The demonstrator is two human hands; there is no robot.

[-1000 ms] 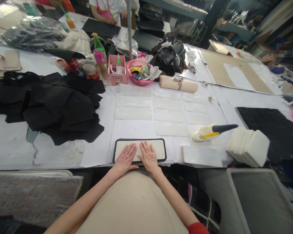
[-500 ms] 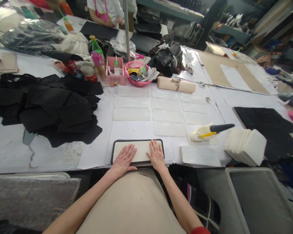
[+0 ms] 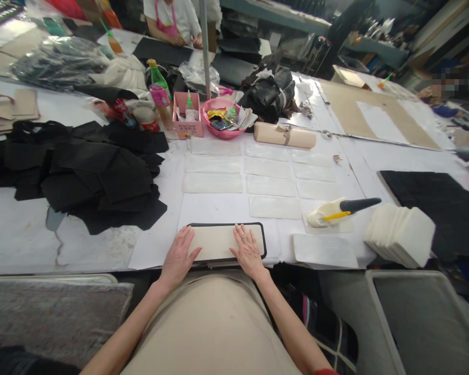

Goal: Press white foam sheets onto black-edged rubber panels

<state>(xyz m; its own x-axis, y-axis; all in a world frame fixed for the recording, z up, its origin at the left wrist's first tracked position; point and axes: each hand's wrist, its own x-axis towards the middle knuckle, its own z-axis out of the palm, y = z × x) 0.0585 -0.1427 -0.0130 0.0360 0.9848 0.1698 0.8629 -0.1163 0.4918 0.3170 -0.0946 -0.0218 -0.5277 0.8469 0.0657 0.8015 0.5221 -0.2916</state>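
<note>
In front of me, at the table's near edge, lies a cream rectangular panel [image 3: 212, 244] on a slightly larger black piece [image 3: 264, 245] with rounded corners, which shows as a dark border. My left hand [image 3: 179, 255] rests flat over the panel's left end, thumb spread and fingers stretched. Toward the right end, my right hand [image 3: 247, 250] lies flat on the cream surface with fingers extended. Neither hand grips anything. Beyond them, several thin whitish translucent strips [image 3: 275, 207] are laid out in rows on the white-covered table.
On the right are a glue container [image 3: 321, 214] with a yellow-handled brush, a stack of strips [image 3: 324, 251] and a pile of cream panels [image 3: 400, 234]. Black pieces [image 3: 97, 172] heap up on the left. A pink basket [image 3: 223, 130] and a metal pole [image 3: 205, 52] stand behind. Across the table sits a person [image 3: 172, 26].
My left hand has slid left, from the panel's face to its left end. The right hand stays nearly in place on the panel. The whole view has shifted slightly.
</note>
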